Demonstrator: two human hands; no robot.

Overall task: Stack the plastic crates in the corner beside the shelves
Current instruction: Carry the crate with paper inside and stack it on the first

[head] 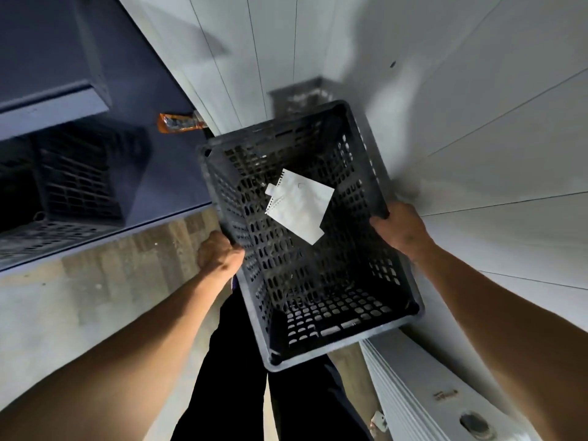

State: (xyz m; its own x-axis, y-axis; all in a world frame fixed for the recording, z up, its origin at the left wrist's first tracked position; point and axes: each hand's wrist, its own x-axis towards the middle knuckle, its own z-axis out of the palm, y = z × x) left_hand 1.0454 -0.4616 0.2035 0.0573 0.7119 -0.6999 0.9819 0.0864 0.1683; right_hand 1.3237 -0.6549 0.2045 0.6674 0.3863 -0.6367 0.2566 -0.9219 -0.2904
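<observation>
One dark mesh crate (334, 300) hangs in the air between our hands, over our legs and close to the white panelled wall (477, 128). Our left hand (219, 254) grips its left rim and our right hand (399, 229) its right rim, fingers curled round the edge. Inside lies a white pouch (299, 206), its print too blurred to read. Beyond, in the corner, sits a dark blurred shape (299, 93). Left of us stand blue shelves (79, 100) holding another crate (79, 183), with an orange packet (179, 122) beside them.
</observation>
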